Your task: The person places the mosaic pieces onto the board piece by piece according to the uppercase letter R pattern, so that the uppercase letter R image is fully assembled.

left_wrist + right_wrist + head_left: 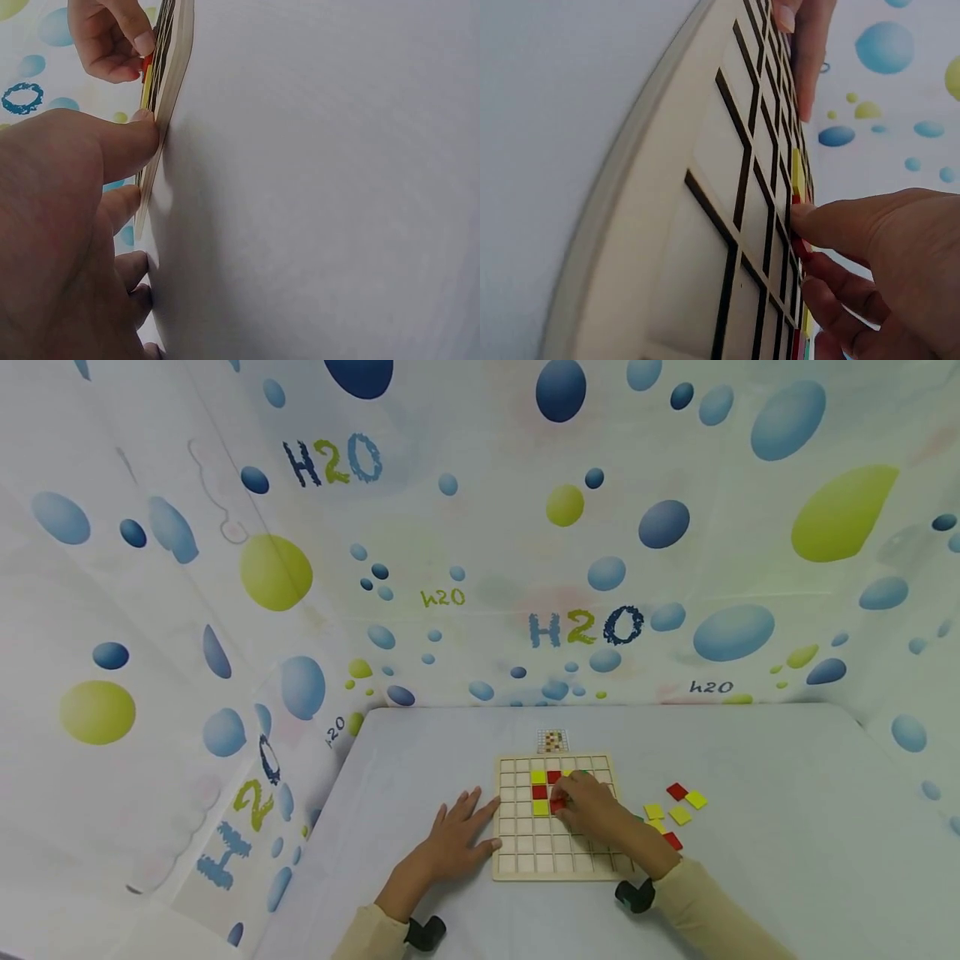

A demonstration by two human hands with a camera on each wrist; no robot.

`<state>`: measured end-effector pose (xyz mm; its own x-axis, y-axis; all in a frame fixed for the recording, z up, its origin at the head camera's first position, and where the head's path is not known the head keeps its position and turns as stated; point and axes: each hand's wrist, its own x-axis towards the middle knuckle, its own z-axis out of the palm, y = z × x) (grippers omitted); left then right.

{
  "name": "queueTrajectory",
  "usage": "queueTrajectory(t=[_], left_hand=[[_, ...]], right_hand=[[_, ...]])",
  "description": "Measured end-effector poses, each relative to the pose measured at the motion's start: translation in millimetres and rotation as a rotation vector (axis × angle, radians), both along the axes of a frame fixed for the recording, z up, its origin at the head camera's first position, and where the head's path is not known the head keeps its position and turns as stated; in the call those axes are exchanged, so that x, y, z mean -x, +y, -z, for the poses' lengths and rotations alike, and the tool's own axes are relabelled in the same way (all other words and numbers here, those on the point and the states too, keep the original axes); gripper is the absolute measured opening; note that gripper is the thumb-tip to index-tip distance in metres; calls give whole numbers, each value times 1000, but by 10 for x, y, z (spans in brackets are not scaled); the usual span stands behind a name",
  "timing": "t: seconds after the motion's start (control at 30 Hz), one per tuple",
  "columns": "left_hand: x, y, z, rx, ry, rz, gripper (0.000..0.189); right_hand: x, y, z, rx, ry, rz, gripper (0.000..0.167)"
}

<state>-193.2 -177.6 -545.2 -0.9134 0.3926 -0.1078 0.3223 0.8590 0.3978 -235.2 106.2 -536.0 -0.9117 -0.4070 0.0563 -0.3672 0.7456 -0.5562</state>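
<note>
While the left hand (456, 843) spreads against the wooden board (517, 863), the right hand (597, 814) pinches a red tile (800, 246) mid-grid.
White tabletop (787, 810) extends past every edge; loose square tiles (679, 815) lie right.

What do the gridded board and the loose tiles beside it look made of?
Gridded board: probably wood or plywood, matte, judging by its pale tan colour and dark-sided slats. Loose tiles: perhaps painted wood or plastic, fairly matte; their even colour shows no grain.
</note>
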Motion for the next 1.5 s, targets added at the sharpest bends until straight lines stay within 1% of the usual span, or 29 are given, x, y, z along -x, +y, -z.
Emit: queueTrajectory(t=[0.07,0.13,0.3,0.37,0.4,0.5,0.57,0.63,0.8,0.83,0.9,1.03,1.1,1.2,1.3,1.37,1.5], left_hand=[[-6,-1,-10,-5,3,0,70],[-10,-2,-20,-5,3,1,69],[0,-4,-21,-9,7,9,69],[2,-5,-14,-15,10,13,69],[2,-6,-9,-15,10,14,69],[-3,-7,-1,-16,8,15,69],[-9,-1,-6,-16,6,15,69],[-15,4,-19,-18,6,15,69],[-24,8,-48,-34,4,12,69],[-24,8,-50,-36,4,12,69],[-24,8,-42,-35,5,11,69],[-18,7,-15,-23,7,11,69],[-15,3,-10,-20,9,10,69],[-10,3,-21,-23,7,9,69],[-7,4,-23,-24,3,7,68],[-6,5,-19,-24,3,8,68],[-4,5,0,-16,5,8,69]], right_hand=[[7,14,-5,27,-21,-14,19],[13,26,1,38,-18,-34,18],[-17,67,-23,24,42,-72,11],[-42,100,-61,25,43,-65,10],[-52,123,-75,23,36,-51,11],[-72,235,-119,37,-20,8,11],[-85,354,-126,22,-53,73,13],[-100,503,-134,6,-73,137,18],[-175,897,-133,-160,-27,300,46],[-194,959,-129,-202,-23,325,50],[-225,1055,-122,-268,-30,351,50],[-259,1137,-114,-315,-56,345,37],[-254,1134,-106,-303,-54,335,31],[-227,1119,-77,-279,-21,309,27],[-185,1107,-42,-225,12,265,27],[-154,1108,-17,-172,15,236,27],[-105,1118,25,-66,-29,199,27]])
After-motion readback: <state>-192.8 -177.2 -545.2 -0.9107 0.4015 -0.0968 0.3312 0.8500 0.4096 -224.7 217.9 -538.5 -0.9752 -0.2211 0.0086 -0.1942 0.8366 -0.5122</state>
